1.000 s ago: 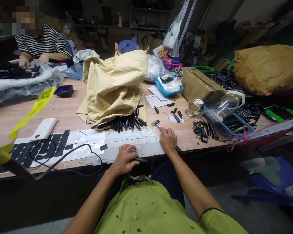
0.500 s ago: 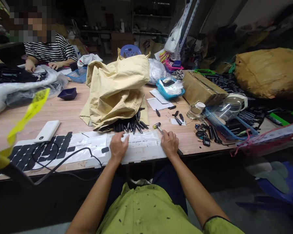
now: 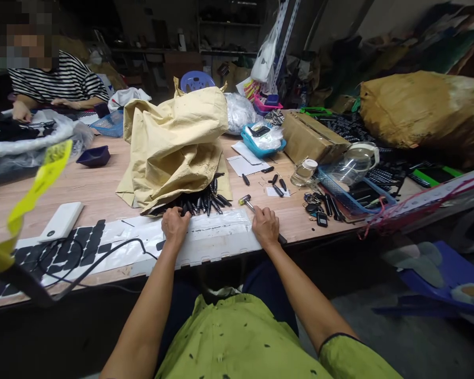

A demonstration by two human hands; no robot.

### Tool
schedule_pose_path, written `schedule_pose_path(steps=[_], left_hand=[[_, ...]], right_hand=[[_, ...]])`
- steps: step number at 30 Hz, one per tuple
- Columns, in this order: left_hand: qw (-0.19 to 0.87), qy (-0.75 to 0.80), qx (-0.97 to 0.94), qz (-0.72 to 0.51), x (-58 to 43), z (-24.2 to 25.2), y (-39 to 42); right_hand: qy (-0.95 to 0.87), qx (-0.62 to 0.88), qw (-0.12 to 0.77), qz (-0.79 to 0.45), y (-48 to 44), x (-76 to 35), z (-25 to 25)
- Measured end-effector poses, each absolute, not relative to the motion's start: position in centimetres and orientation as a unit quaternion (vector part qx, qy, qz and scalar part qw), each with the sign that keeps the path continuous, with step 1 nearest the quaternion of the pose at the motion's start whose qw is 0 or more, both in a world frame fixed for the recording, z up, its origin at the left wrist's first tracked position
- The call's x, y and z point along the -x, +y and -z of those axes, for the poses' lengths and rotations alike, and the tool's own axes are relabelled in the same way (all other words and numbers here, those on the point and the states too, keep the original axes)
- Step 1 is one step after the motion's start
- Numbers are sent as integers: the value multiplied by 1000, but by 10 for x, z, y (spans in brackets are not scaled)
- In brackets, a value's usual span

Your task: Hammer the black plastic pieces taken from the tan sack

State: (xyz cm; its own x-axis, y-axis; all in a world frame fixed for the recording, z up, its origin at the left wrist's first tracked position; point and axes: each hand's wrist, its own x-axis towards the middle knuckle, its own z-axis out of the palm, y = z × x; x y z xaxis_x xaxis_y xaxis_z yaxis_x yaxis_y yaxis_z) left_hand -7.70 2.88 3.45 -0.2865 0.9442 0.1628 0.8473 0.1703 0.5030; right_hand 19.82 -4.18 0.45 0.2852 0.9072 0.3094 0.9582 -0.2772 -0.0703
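My left hand (image 3: 175,227) is at the front left of a pile of slim black tapered pieces (image 3: 208,204). Its fingers are curled, and I cannot make out what is between them. The pieces spill from under a cream cloth sack (image 3: 177,137). My right hand (image 3: 266,226) is closed around the handle of a small hammer (image 3: 245,200) with a yellow and dark head. The handle's dark end sticks out below the palm. Between my hands, along the table edge, lies a whitish flat board (image 3: 217,239) with clear film on it.
On the left lie a white power bank (image 3: 62,221), a cable and a sheet with black stickers (image 3: 90,245). A purple tray (image 3: 94,157) sits behind. To the right are loose black pieces, a glass jar (image 3: 304,172), keys (image 3: 321,218) and a blue basket (image 3: 355,195). A person in stripes (image 3: 59,79) sits opposite.
My left hand has moved off the board to the pile's front left, its fingers curling in. My right hand stays on the hammer. The whole view has shifted slightly.
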Motion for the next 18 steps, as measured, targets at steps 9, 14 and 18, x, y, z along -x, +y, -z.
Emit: schedule_pose_path(steps=[9, 14, 18], left_hand=[[220, 505, -781, -295, 83, -25, -19], [249, 492, -789, -271, 76, -13, -24], [262, 499, -782, -268, 76, -12, -21]], right_hand=[[-588, 793, 123, 102, -42, -198, -4], [-579, 802, 119, 86, -42, -197, -8], [-571, 808, 134, 52, -40, -200, -13]])
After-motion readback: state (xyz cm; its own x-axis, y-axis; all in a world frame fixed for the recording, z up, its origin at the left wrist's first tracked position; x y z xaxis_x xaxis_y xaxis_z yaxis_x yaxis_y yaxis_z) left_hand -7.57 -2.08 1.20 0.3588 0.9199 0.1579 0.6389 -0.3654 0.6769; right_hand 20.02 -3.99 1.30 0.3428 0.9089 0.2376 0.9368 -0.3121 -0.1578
